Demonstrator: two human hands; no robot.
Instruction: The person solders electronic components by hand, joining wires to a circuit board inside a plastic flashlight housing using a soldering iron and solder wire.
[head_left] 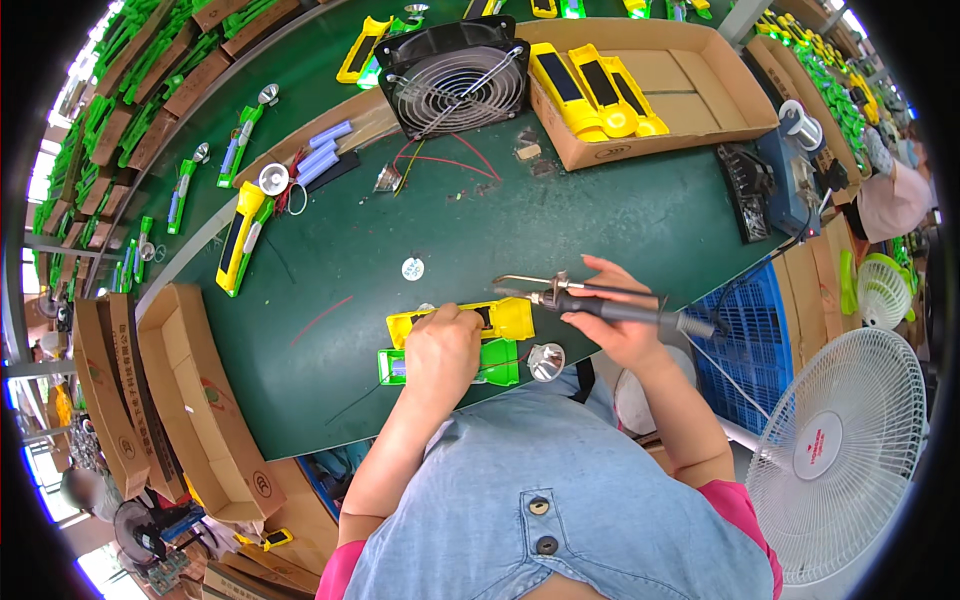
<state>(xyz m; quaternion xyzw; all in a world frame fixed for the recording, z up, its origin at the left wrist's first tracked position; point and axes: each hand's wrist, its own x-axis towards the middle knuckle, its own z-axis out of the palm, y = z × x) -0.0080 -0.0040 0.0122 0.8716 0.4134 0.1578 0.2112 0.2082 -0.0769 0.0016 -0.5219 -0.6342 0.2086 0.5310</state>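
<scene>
Plastic, thin, stiff and light by our judgement, forms the yellow casing [515, 318] and the green casing [501, 364] just nearer us, both by the front edge of the green table [580, 215]. We expect smooth, slightly slippery walls, best held along the long sides; the shiny reflector [546, 362] beside their right end seems easier to dent or scratch. Our left hand [442, 350] curls its fingers over the yellow casing, but its knuckles hide the fingertips, so we cannot tell whether they pinch or only press. Our right hand [628, 325] grips a soldering iron [607, 307] between thumb and fingers; its thin tip perhaps hangs just above the casing, too small for us to be sure
</scene>
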